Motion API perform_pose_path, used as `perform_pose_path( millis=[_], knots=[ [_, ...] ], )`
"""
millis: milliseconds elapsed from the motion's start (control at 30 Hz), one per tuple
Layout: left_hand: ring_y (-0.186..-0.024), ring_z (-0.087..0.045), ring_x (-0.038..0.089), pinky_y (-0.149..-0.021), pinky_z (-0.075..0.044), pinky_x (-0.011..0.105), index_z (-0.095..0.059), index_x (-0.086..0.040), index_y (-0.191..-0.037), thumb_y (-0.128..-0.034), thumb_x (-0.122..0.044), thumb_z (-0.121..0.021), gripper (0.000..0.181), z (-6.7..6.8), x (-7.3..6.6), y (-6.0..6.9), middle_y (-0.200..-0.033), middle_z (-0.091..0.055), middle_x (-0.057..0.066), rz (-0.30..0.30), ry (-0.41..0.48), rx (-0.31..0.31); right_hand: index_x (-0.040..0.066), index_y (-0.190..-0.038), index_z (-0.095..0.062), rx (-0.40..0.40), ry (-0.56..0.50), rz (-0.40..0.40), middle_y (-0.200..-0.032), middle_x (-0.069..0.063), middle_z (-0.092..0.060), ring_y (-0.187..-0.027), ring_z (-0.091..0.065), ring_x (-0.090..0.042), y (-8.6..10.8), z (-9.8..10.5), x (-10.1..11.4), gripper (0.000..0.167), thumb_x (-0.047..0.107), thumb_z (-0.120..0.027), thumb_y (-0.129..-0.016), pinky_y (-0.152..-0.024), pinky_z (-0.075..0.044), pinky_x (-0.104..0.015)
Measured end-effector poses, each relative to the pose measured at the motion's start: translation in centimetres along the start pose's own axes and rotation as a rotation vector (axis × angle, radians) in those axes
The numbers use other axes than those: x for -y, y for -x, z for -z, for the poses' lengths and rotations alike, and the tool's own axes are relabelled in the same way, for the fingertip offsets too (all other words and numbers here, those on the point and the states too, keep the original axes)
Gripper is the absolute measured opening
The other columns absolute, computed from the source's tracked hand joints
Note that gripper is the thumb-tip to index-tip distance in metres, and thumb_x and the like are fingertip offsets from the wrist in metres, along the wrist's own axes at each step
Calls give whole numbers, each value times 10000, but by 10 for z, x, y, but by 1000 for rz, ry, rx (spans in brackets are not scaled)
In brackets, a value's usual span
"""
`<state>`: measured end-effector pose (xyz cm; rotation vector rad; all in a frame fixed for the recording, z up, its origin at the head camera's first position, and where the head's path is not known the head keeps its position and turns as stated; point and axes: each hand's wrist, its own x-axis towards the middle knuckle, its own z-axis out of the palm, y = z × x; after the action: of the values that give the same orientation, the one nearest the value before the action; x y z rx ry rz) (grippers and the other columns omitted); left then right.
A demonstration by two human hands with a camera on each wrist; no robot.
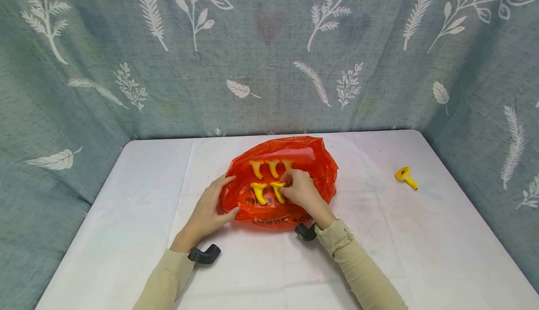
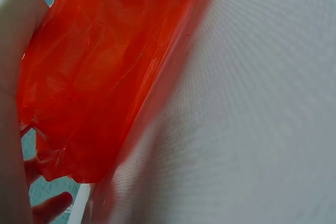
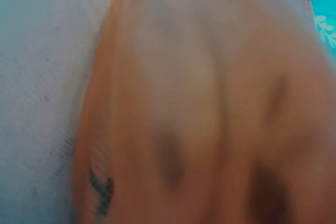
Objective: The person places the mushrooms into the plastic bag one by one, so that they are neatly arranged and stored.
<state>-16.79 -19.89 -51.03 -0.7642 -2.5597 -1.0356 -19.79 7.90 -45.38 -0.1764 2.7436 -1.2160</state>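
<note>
A crinkled red plastic bag (image 1: pixel 269 216) with dark lettering lies spread on the table. On it are yellow trumpet-shaped toy mushrooms: three in an upper row, including one (image 1: pixel 256 169) at the left, and two visible in a lower row. My left hand (image 1: pixel 208 209) rests at the bag's left edge, fingers spread and touching the red film (image 2: pixel 94 77). My right hand (image 1: pixel 303 190) reaches over the bag's right side. Its thumb and fingertips pinch the lower-row mushroom (image 1: pixel 278 192). Whatever lies beneath this hand is hidden. Blurred bag film (image 3: pixel 199 103) fills most of the right wrist view.
Another yellow mushroom (image 1: pixel 406 178) lies alone on the white table cover (image 1: pixel 421 235), to the right. A grey-green curtain (image 1: pixel 269 90) with white leaf prints hangs behind and along both sides. Black wrist devices (image 1: pixel 205 254) sit at both cuffs.
</note>
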Motion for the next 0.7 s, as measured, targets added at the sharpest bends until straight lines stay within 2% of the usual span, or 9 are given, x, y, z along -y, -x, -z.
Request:
perform_pose_path(
  millis=[200, 433, 533, 700],
  knots=[
    [-1360, -403, 281, -1057, -351, 536, -411, -170, -1475, -776, -282, -757, 788, 1, 1, 1, -1510, -421, 76, 2, 0, 1, 38, -1020, -688, 21, -25, -14, -849, -70, -627, -663, -595, -186, 1, 2, 4, 217, 98, -783, -835, -567, -534, -261],
    [-1360, -405, 281, -1050, -353, 527, -414, -164, -1472, -774, -274, -753, 784, 1, 2, 1, -1506, -426, 79, -7, 1, -3, 28, -1023, -680, 30, -60, -6, -810, -76, -636, -521, -589, -174, 5, 7, 8, 216, 70, -773, -832, -495, -519, -270],
    [-1363, -403, 277, -1057, -349, 527, -414, -165, -1472, -774, -277, -754, 785, 1, 1, 1, -1505, -427, 76, -8, 3, -3, 27, -1017, -685, 26, -56, 4, -822, -71, -642, -509, -578, -166, 6, 9, 9, 208, 71, -772, -833, -495, -514, -266],
    [-1363, -404, 276, -1057, -352, 533, -416, -165, -1471, -775, -278, -752, 781, 0, 0, 1, -1505, -428, 70, -4, 6, -5, 32, -1001, -707, 5, -15, 53, -874, -74, -665, -677, -593, -187, 6, 13, 9, 192, 88, -776, -832, -597, -524, -285]
  ],
)
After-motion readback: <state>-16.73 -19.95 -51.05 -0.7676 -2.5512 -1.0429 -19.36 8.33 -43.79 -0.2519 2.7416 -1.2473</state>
